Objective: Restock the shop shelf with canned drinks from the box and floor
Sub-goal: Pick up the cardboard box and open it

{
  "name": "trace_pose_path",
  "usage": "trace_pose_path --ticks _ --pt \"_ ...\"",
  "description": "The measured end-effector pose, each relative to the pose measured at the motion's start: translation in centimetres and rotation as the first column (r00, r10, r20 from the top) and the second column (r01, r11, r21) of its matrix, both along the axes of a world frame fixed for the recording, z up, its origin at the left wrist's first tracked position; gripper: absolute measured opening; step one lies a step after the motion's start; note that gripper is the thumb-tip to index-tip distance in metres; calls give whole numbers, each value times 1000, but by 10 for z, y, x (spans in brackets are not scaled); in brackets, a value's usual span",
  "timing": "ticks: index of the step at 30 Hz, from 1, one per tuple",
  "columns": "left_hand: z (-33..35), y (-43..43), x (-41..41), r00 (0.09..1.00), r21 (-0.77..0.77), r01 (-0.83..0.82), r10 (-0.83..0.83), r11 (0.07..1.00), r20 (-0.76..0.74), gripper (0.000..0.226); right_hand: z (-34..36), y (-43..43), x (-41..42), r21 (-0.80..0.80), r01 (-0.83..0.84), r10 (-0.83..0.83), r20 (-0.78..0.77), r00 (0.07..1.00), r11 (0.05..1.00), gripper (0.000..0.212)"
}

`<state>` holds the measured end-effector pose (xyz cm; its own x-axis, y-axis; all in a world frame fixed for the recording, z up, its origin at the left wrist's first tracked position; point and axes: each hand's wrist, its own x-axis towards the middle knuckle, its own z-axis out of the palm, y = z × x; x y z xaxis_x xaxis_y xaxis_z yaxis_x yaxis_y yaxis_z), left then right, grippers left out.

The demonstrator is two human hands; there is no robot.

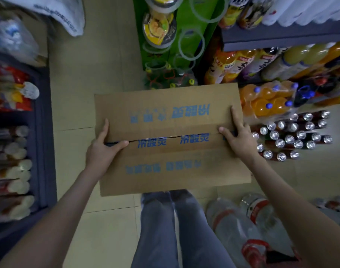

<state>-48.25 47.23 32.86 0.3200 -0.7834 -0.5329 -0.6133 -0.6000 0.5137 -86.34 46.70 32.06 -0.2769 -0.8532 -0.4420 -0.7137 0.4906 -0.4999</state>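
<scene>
Box position: the cardboard box (171,157) sat level between the person's two hands, in front of their jeans-clad legs (165,219). It looked lifted off the tiled floor (88,74), though I couldn't see its underside.
Box looks: plain brown corrugated card with blue printed characters, upside down from where the person stood. The two top flaps were closed and met at a centre seam (155,140) that gaped slightly towards the left.
Left grip: the left grip (102,151) clasped the box's left edge, thumb lying across the top at the seam, fingers going down the side.
Right grip: the right grip (240,140) clasped the box's right edge, forefinger stretched along the top, thumb resting at the seam, remaining fingers going over the side.
Handling: if full of cans, I'd reckon it heavy and bottom-loaded. The walls seemed stiff, but the unsealed flaps would give under pressure.
Where to hold: best low on both short sides or beneath the base, never by the flaps.
Loose cans: a cluster of canned drinks (293,136), silver tops up, stood on the floor just right of the box.
Shelf: the shop shelf (281,41) with bottled drinks rose beyond the box's right corner.
Other stock: wrapped orange soda bottles (267,101) lay right of the box, past the cans.
</scene>
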Motion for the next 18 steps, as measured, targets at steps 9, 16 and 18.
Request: trace_pose_path --ticks 9,16,18 --pt "33 8 -1 954 60 234 -242 970 175 96 29 9 9 33 -12 12 14 1000 999 71" --pt "75 31 2 664 55 680 -645 732 378 65 100 51 14 -23 -19 18 -26 999 1000 68" --pt "89 43 1 602 39 742 -691 669 399 67 117 69 16 22 -43 45 -95 995 999 53"
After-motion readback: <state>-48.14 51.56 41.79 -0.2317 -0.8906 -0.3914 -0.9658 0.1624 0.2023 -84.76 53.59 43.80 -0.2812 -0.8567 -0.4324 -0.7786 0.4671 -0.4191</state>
